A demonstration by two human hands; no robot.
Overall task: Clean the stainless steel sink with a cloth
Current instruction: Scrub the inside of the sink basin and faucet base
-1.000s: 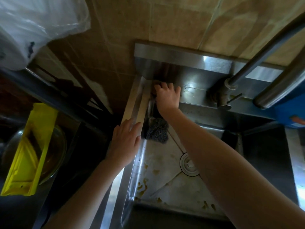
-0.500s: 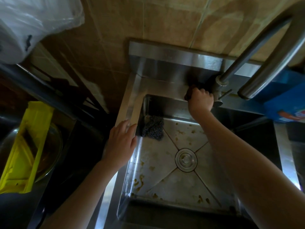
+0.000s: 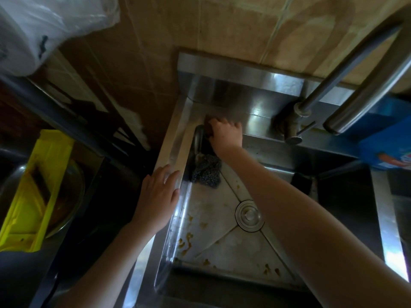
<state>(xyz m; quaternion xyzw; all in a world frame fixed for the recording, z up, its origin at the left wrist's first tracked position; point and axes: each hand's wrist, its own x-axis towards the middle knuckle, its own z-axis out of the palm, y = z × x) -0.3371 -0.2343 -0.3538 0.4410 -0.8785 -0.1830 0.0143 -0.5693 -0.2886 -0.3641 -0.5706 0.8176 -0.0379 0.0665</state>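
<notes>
Your right hand point(image 3: 225, 135) has swept back from the faucet base point(image 3: 291, 127) to the rear-left corner of the sink point(image 3: 173, 152), fingers curled on the cloth point(image 3: 205, 131). Your left hand point(image 3: 159, 196) rests flat on the rim. Floor stains remain.

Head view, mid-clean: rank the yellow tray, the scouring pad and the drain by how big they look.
1. Yellow tray: clearly the largest.
2. Scouring pad and drain: they look about alike, so I won't rank one over the other.

My one head-worn wide-angle camera looks steeply down into the sink point(image 3: 175, 138) from close above, facing the tiled wall point(image 3: 222, 30).
</notes>
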